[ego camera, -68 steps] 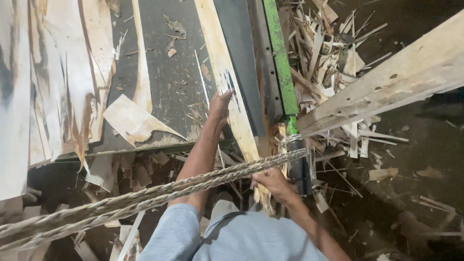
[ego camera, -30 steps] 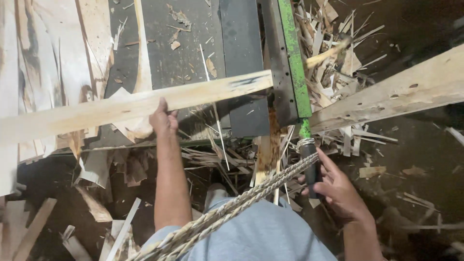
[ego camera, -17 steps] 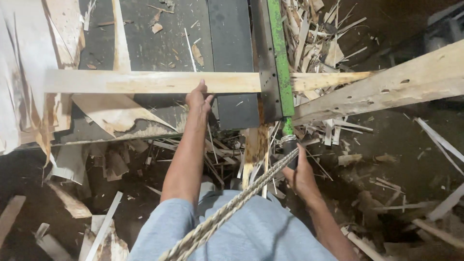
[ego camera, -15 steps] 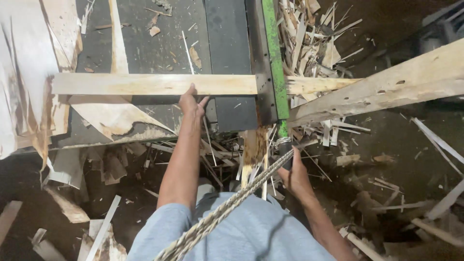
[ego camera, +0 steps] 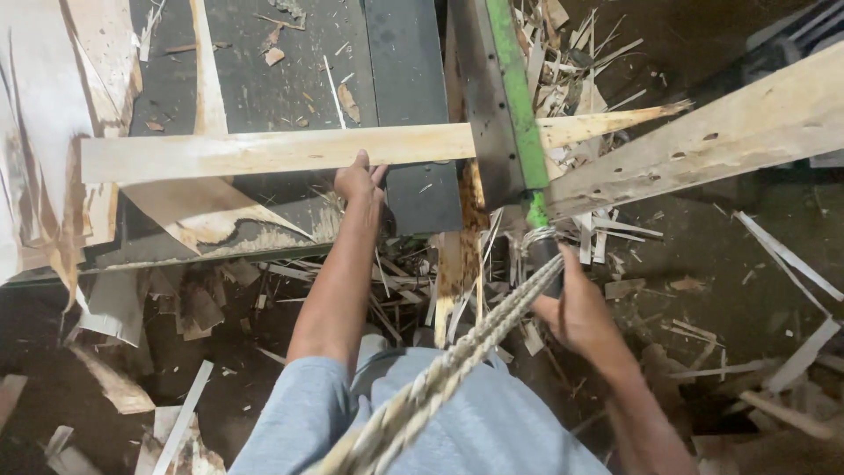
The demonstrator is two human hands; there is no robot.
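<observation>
While the left hand (ego camera: 359, 179) presses the pale wood strip (ego camera: 272, 151) lying crosswise — right hand (ego camera: 576, 308) clenched on the green lever's handle (ego camera: 543, 251).

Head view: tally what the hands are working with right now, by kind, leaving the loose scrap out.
Hands: 2, left hand and right hand
Pale wood strip under the blade: 1
Green cutter arm: 1
Dark handle in the right hand: 1
Twisted rope: 1
Large plank: 1
Total: 7

A single head-worn camera looks steeply down from close above the person's own arms. It faces the dark machine table (ego camera: 264, 79), whose near edge crosses mid-frame, with the littered floor (ego camera: 721, 264) below.
</observation>
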